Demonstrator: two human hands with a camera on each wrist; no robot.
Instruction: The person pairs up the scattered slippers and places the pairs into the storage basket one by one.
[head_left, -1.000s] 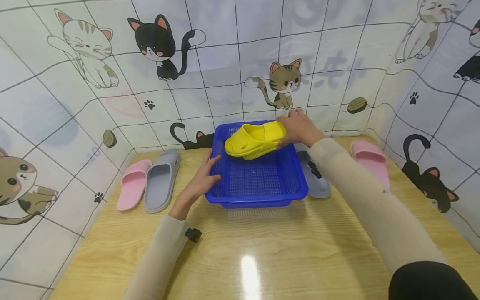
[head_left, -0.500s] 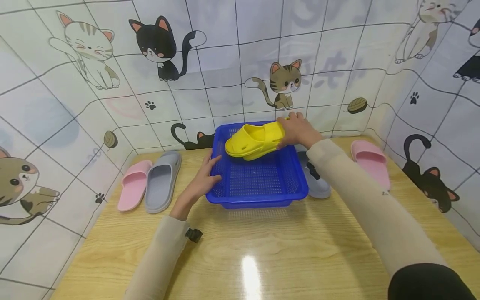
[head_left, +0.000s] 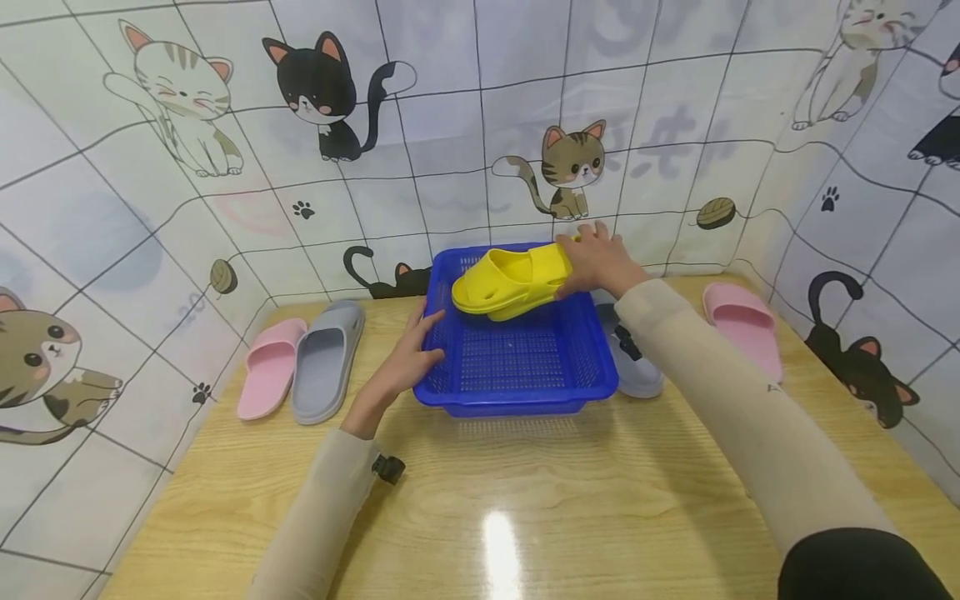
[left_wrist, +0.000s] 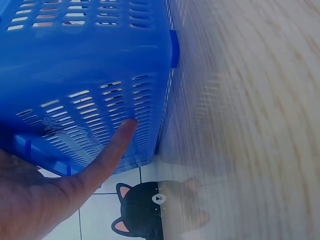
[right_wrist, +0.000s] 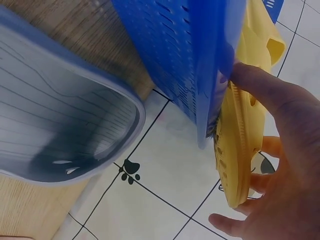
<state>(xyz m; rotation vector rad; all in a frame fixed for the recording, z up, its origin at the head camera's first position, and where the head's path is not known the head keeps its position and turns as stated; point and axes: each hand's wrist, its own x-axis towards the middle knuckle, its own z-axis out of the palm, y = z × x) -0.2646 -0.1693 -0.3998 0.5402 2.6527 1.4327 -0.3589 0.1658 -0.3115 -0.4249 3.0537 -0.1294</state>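
A yellow clog (head_left: 502, 283) lies tilted across the back of the blue plastic basket (head_left: 517, 397), its toe pointing left. My right hand (head_left: 600, 260) grips the clog's heel end at the back right corner; in the right wrist view the thumb presses one side of the clog (right_wrist: 237, 145), with fingers round the other. Whether the clog touches the basket floor, I cannot tell. At the basket's left rim rests my left hand (head_left: 405, 358), its fingers fairly straight. One of those fingers lies against the slotted outer wall of the basket (left_wrist: 100, 102) in the left wrist view.
Left of the basket stand a pink slipper (head_left: 267, 371) and a grey slipper (head_left: 322, 367). On the right, a grey slipper (head_left: 637, 375) is partly hidden by the right sleeve, and a pink slipper (head_left: 742, 325) is farther out. A cat-printed wall (head_left: 450, 108) closes off the back.
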